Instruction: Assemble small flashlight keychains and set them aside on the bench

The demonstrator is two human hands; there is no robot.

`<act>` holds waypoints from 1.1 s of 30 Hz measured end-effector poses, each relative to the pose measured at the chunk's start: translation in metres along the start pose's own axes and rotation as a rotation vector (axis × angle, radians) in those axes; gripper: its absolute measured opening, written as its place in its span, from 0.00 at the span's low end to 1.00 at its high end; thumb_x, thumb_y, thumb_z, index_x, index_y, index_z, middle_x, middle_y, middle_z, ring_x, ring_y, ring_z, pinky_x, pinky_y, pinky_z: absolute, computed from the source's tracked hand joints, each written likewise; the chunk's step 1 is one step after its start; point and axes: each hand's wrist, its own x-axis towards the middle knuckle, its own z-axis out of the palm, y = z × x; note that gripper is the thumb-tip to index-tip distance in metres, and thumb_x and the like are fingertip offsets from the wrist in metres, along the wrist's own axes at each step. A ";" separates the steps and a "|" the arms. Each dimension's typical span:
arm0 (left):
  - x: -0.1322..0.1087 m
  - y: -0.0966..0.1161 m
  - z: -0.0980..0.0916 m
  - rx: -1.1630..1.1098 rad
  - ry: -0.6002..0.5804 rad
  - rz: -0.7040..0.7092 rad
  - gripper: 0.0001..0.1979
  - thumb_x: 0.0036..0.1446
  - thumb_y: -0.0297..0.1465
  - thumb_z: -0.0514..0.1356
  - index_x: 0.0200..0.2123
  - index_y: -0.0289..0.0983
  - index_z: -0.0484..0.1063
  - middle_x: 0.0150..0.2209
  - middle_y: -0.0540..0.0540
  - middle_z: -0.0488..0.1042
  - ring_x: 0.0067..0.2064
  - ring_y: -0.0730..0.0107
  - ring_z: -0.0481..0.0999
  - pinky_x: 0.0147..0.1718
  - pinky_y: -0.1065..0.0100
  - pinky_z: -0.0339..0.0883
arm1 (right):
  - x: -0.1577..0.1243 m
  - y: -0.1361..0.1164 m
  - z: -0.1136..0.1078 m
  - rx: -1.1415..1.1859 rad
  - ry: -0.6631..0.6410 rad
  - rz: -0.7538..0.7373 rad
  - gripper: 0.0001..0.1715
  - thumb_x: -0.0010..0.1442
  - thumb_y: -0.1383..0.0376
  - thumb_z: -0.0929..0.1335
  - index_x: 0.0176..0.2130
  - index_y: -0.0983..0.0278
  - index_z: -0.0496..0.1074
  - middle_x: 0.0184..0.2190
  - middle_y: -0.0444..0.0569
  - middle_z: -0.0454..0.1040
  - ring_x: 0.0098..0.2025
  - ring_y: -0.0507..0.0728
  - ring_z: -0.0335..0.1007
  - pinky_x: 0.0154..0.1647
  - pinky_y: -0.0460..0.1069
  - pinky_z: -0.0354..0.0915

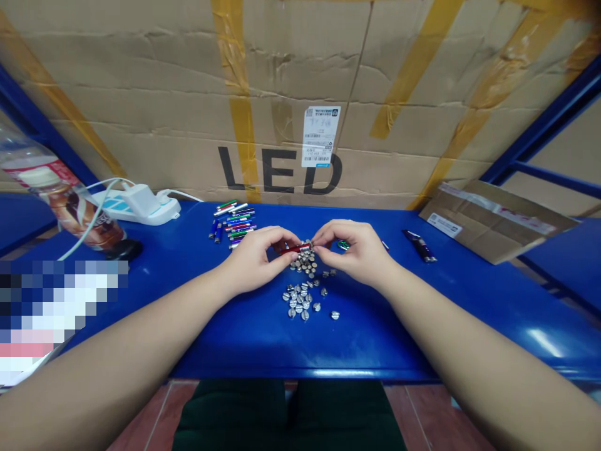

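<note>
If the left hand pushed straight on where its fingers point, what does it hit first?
Probably the right hand: the left hand points rightward along the small red metal tube held between them, above the heap of small silver caps. Depth uncertain.

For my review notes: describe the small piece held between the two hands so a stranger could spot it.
On the blue worktable in front of the cardboard box printed LED, the left hand and right hand meet over scattered silver caps. Pinched between them is a slim red tube. Unlike the coloured tubes heaped behind the left hand, it alone is held in fingers.
</note>
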 end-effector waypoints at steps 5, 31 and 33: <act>0.000 0.000 0.001 -0.008 0.008 0.011 0.08 0.63 0.30 0.64 0.45 0.36 0.79 0.41 0.44 0.81 0.40 0.66 0.79 0.42 0.64 0.74 | -0.001 0.000 0.004 -0.008 0.022 -0.051 0.03 0.61 0.69 0.73 0.32 0.63 0.78 0.33 0.49 0.82 0.35 0.56 0.79 0.40 0.51 0.73; 0.001 -0.002 0.000 -0.023 -0.015 0.153 0.08 0.67 0.25 0.62 0.48 0.37 0.76 0.43 0.45 0.79 0.45 0.67 0.79 0.47 0.62 0.75 | -0.002 -0.003 0.004 -0.064 0.001 -0.198 0.03 0.64 0.68 0.71 0.37 0.62 0.78 0.35 0.49 0.83 0.37 0.56 0.79 0.41 0.52 0.74; 0.001 -0.002 0.000 -0.024 -0.011 0.154 0.08 0.66 0.25 0.62 0.47 0.37 0.76 0.43 0.45 0.79 0.45 0.67 0.79 0.47 0.62 0.76 | -0.002 -0.004 0.004 -0.060 0.002 -0.200 0.03 0.65 0.68 0.71 0.37 0.62 0.78 0.35 0.50 0.83 0.37 0.56 0.79 0.41 0.52 0.74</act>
